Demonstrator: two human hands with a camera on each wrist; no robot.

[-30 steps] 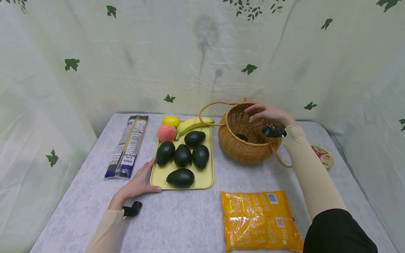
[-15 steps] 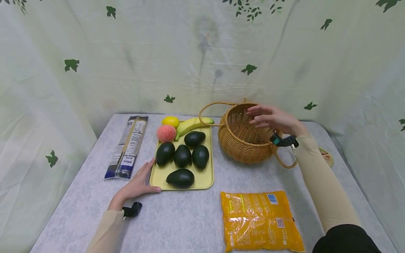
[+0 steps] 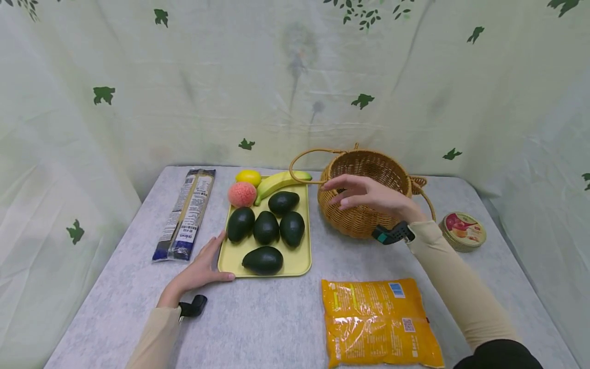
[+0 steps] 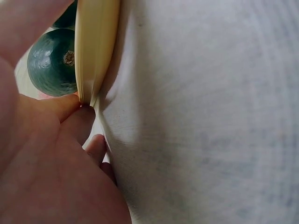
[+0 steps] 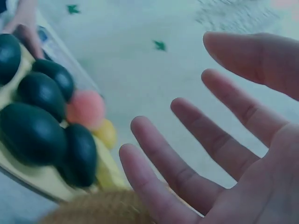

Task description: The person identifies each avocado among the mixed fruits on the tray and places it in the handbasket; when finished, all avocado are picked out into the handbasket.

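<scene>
A yellow tray (image 3: 295, 264) holds several dark green avocados (image 3: 263, 260), a banana (image 3: 278, 183), a pink round fruit (image 3: 242, 195) and a lemon (image 3: 249, 177). My left hand (image 3: 198, 269) rests at its near left corner, fingers and thumb stretched along the edge. In the left wrist view the fingertips touch the tray rim (image 4: 96, 46). My right hand (image 3: 369, 195) hovers before the wicker basket (image 3: 338, 218), its fingers spread and holding nothing. The right wrist view shows the bare palm and separated fingers. That hand hides part of the basket's mouth and front.
A long noodle packet (image 3: 186, 215) lies left of the tray. An orange plastic bag (image 3: 380, 323) lies at the front right. Right of the basket stands a round tin (image 3: 463, 230). The basket's loop handle (image 3: 295, 161) reaches over the tray's back right corner.
My right hand was over the basket's mouth, drew a little right, then swung left and nearer to me. The tin came back into view. My left hand stayed put.
</scene>
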